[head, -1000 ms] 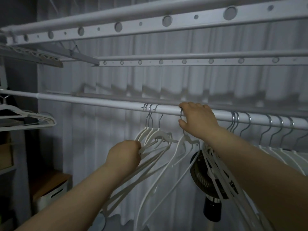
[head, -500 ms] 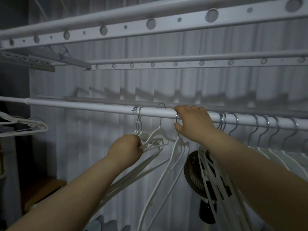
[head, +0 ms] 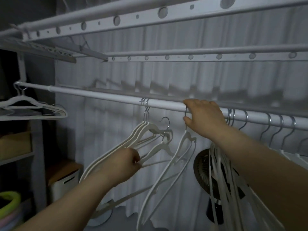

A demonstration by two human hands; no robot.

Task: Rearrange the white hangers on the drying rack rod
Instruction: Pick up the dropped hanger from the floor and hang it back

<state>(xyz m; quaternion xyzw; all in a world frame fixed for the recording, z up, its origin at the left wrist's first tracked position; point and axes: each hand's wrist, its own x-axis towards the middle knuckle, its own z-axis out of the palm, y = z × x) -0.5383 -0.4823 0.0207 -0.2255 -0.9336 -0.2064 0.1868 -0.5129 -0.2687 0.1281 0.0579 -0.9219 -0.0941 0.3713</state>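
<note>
A white rod (head: 103, 95) runs across the view, sloping down to the right. A bunch of white hangers (head: 143, 130) hangs from it by metal hooks. My left hand (head: 124, 164) grips one white hanger (head: 160, 147) by its lower bar; its hook is off the rod, below it. My right hand (head: 203, 117) rests on the rod and pinches the hook of another white hanger (head: 183, 147) that hangs there. Several more hangers (head: 273, 124) hang to the right, behind my right forearm.
Perforated rack rails (head: 166, 12) run overhead. A white curtain (head: 183, 77) fills the back. A dark fan (head: 205, 170) stands low at centre right. At the left are a hanger (head: 33, 107) on the rod's end, shelves and a white box (head: 63, 180).
My left hand has moved down with a hanger, whose hook has come off the rod. My right hand has stayed on the rod. The view shifted left.
</note>
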